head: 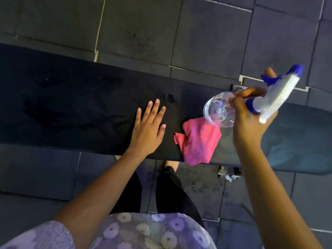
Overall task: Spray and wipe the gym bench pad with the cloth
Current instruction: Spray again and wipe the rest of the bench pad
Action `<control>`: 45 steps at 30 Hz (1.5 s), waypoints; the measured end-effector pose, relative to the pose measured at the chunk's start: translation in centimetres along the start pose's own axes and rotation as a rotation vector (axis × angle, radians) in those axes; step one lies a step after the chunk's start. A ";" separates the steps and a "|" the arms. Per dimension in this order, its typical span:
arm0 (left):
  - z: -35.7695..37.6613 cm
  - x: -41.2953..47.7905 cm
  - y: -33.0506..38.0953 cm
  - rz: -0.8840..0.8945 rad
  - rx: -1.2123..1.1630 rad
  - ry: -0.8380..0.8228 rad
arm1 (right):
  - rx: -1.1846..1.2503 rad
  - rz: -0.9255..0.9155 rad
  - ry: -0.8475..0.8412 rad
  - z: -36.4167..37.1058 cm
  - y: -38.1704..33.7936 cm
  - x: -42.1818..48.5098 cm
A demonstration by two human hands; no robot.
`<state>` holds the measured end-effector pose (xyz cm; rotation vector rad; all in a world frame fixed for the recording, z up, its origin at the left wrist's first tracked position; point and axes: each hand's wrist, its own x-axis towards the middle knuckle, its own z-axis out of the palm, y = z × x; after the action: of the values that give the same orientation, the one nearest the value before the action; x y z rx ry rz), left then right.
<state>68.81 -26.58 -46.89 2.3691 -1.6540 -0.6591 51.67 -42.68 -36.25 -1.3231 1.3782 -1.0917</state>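
A long black bench pad (71,108) runs across the view, with wet patches shining on its left half. My left hand (148,126) lies flat on the pad, fingers straight and spread. A crumpled pink cloth (199,142) sits on the pad's near edge, just right of that hand. My right hand (249,119) grips the neck of a clear spray bottle (221,108) with a white and blue trigger head (280,94), held tilted above the cloth; one finger reaches past the blue trigger.
A second, lighter pad section (301,137) continues to the right. Dark floor tiles (206,33) surround the bench. My legs and feet (170,177) stand against the near side, and a bit of bench frame (228,173) shows below the pad.
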 end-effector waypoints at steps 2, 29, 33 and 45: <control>0.2 0.0 0.1 0.000 0.016 0.003 | 0.017 -0.015 0.034 0.4 1.1 1.3; -1.4 4.2 6.1 -0.207 -0.608 -0.287 | -0.955 0.107 -0.088 2.1 6.6 -13.6; -1.9 5.1 5.1 -0.287 -0.788 -0.408 | -0.943 0.177 -0.164 2.3 7.1 -15.3; -5.6 2.6 1.3 -0.483 -0.952 -0.557 | -0.606 0.222 -0.108 3.5 5.1 -16.0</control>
<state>70.96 -30.07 -42.06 1.8797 -0.5524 -1.8131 54.34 -26.58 -41.38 -1.5689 1.8015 -0.4535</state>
